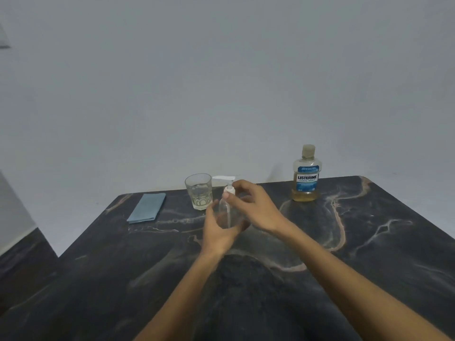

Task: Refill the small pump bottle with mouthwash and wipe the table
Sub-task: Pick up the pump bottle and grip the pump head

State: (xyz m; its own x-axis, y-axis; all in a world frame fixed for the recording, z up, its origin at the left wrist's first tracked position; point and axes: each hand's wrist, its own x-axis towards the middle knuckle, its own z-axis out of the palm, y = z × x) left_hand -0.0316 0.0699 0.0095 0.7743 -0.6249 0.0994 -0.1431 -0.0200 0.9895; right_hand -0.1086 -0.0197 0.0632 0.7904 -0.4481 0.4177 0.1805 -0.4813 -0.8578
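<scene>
My left hand (216,227) grips the one clear pump bottle (225,212) standing mid-table (369,242); my right hand (251,203) pinches its white collar; behind stand one glass (199,191), one folded blue cloth (147,208), and one mouthwash bottle (305,175), capped, upright, far right.

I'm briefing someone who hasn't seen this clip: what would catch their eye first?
Both hands meet mid-table on the clear pump bottle: the left hand holds its body, the right hand pinches its white collar. Far right stands the capped Listerine bottle; a glass and folded blue cloth sit left.
</scene>
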